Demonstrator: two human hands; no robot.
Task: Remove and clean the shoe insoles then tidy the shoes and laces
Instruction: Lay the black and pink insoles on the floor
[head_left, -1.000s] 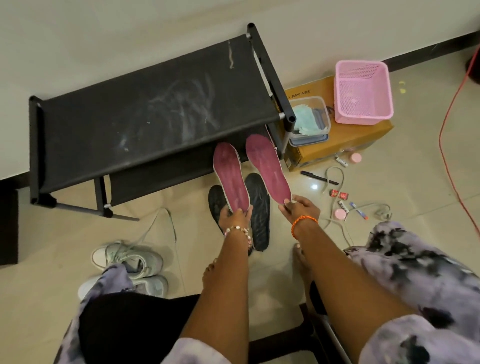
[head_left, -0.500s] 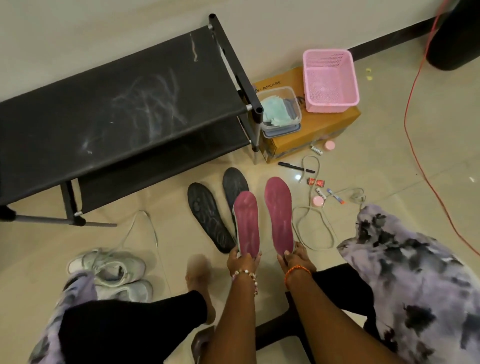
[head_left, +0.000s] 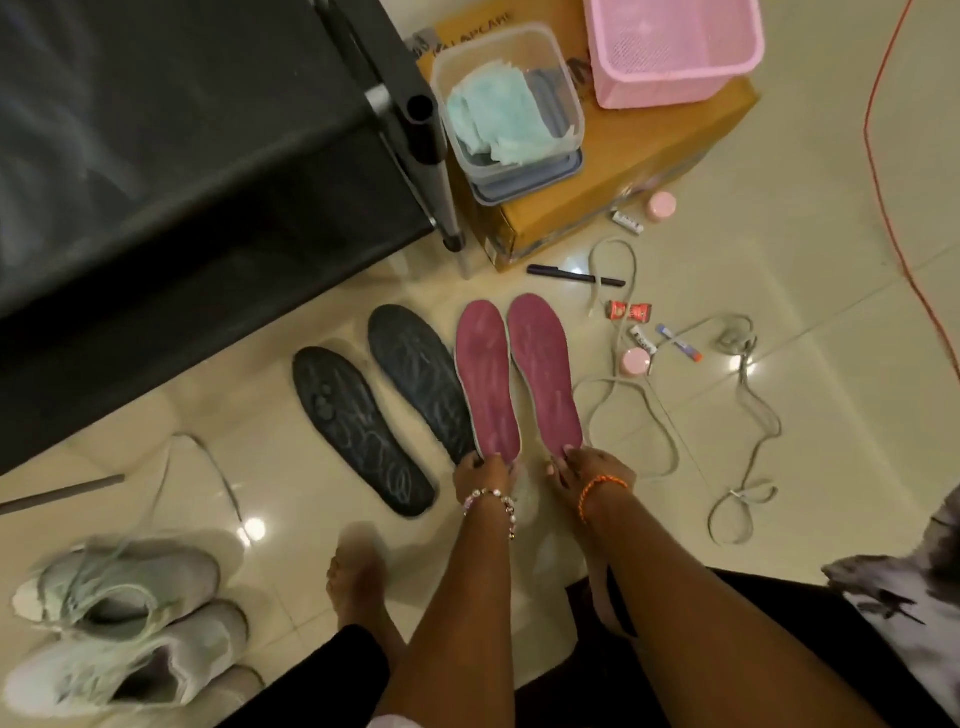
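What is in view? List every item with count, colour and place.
pink insoles: 2, pink, floor centre, heels held
black insoles: 2, black, floor left of pink pair
shoes: 2, pale green-white, lower left
laces: grey, loose on floor right
rack: 1, black, upper left
cardboard box: 1, brown, beside rack
clear tub: 1, holds cloths, on box
basket: 1, pink, on box
pen: 1, black, floor
left hand: grips left pink insole
right hand: grips right pink insole

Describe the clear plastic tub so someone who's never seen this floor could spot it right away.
Find the black rack, then the cardboard box beside its leg. The clear tub sits on that box, left of the pink basket; it alone holds pale green cloths.
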